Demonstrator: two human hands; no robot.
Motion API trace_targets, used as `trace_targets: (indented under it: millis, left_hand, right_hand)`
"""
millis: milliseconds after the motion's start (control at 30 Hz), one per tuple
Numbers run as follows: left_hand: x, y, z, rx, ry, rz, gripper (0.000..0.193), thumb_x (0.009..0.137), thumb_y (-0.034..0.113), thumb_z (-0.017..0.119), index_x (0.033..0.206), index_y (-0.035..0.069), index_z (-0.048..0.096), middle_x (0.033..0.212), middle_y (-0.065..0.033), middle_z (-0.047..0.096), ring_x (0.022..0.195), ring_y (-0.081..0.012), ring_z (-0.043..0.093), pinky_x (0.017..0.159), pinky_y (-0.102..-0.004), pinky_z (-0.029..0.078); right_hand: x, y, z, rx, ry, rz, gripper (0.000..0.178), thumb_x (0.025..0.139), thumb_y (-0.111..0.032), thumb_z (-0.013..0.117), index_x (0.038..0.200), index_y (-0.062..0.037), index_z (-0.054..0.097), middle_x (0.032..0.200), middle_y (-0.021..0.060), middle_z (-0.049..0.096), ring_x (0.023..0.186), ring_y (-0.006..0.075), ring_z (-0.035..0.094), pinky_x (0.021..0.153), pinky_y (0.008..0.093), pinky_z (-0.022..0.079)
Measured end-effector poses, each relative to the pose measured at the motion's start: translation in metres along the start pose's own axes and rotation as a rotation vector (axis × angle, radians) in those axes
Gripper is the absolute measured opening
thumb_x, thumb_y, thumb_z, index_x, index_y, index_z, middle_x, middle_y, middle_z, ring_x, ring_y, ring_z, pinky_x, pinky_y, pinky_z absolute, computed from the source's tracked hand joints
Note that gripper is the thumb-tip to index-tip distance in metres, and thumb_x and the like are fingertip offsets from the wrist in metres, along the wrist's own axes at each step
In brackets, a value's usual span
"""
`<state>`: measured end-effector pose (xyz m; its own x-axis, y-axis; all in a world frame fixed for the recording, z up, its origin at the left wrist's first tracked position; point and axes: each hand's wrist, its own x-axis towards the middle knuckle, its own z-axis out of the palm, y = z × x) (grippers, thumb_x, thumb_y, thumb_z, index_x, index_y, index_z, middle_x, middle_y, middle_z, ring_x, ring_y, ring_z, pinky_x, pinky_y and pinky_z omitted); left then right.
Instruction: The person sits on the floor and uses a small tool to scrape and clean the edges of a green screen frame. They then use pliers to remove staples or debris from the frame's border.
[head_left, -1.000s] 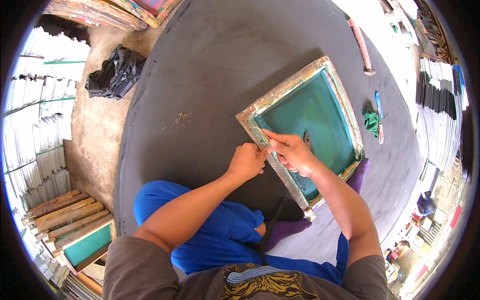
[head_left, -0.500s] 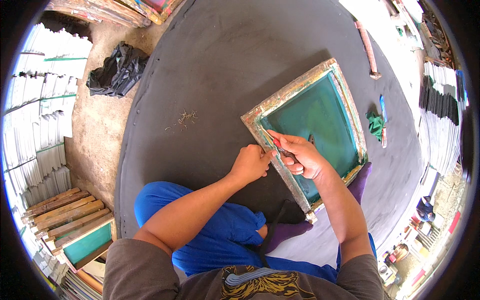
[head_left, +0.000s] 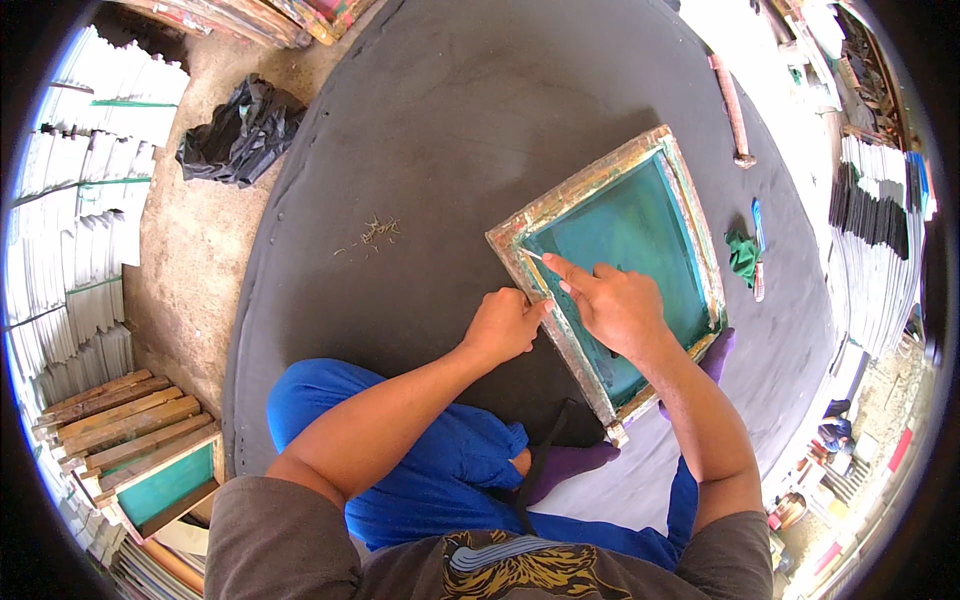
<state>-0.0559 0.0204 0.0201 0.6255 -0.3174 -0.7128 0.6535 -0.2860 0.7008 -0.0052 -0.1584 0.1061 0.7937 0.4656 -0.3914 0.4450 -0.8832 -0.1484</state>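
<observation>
A wooden screen-printing frame (head_left: 580, 192) with green mesh (head_left: 625, 235) lies tilted on the dark mat. Its wood is worn and paint-stained. My left hand (head_left: 507, 325) is closed at the frame's near-left side, thumb and finger pinching its edge. Over the mesh, my right hand (head_left: 622, 308) grips a slim metal-tipped tool (head_left: 533, 254), index finger stretched along it. The tip meets the inner edge of the frame near its left corner. My palm hides the tool's handle. A purple-socked foot (head_left: 718, 352) is against the frame's right corner.
Thin scraps (head_left: 378, 231) lie on the mat (head_left: 420, 130) to the left. At right are a hammer (head_left: 732, 110), a green cloth (head_left: 742, 256) and a blue-and-white tool (head_left: 758, 225). A black plastic bag (head_left: 243, 130), stacked white sheets (head_left: 95, 200) and more frames (head_left: 130, 420) stand at left.
My right hand has turned palm-down, index finger now extended, covering the tool's red and dark handle. My left hand stays on the frame. The view has shifted slightly.
</observation>
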Motion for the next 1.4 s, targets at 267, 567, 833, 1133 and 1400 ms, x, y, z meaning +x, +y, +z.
trace_targets:
  millis: [267,567,833,1133,1400]
  left_hand:
    - [0.007,-0.012,0.006,0.041,0.015,0.002,0.046,0.103,0.033,0.068,0.088,-0.011,0.07,0.074,-0.0162,0.074,0.061,-0.0224,0.075,0.057,-0.0362,0.06]
    - [0.003,-0.006,0.007,0.001,0.033,0.002,0.046,0.103,0.035,0.068,0.085,-0.008,0.069,0.074,-0.0156,0.074,0.061,-0.0222,0.075,0.055,-0.0354,0.059]
    - [0.005,-0.005,0.004,0.004,0.008,-0.011,0.046,0.103,0.035,0.068,0.085,-0.008,0.069,0.073,-0.0146,0.074,0.06,-0.0217,0.075,0.055,-0.0355,0.059]
    - [0.004,-0.005,0.006,-0.015,0.018,-0.038,0.044,0.103,0.033,0.068,0.092,-0.009,0.071,0.074,-0.0145,0.073,0.061,-0.0213,0.075,0.056,-0.0353,0.06]
    - [0.001,-0.002,0.002,-0.04,0.009,-0.04,0.044,0.102,0.034,0.069,0.092,-0.009,0.072,0.074,-0.015,0.073,0.06,-0.0211,0.074,0.055,-0.0356,0.059]
  right_hand:
    - [0.002,-0.007,-0.005,-0.219,-0.032,-0.154,0.052,0.096,-0.031,0.064,0.148,-0.0252,0.059,0.073,0.0099,0.067,0.06,0.0292,0.071,0.051,0.0444,0.057]
    - [0.027,0.03,-0.002,0.078,-0.098,-0.252,0.048,0.101,-0.026,0.065,0.148,-0.0313,0.06,0.061,0.0132,0.062,0.054,0.0342,0.065,0.049,0.0481,0.05]
    - [0.036,0.042,-0.005,0.128,-0.193,-0.251,0.045,0.102,-0.027,0.063,0.147,-0.0301,0.061,0.068,0.0149,0.067,0.06,0.0348,0.068,0.056,0.0501,0.054]
    - [0.038,0.046,0.0,0.264,-0.203,-0.246,0.044,0.103,-0.026,0.066,0.147,-0.0289,0.062,0.072,0.0108,0.068,0.054,0.0299,0.057,0.06,0.0419,0.05]
    - [0.044,0.047,-0.001,0.393,-0.334,-0.172,0.043,0.106,-0.033,0.061,0.149,-0.0247,0.06,0.083,0.0108,0.075,0.068,0.0279,0.071,0.07,0.0408,0.056]
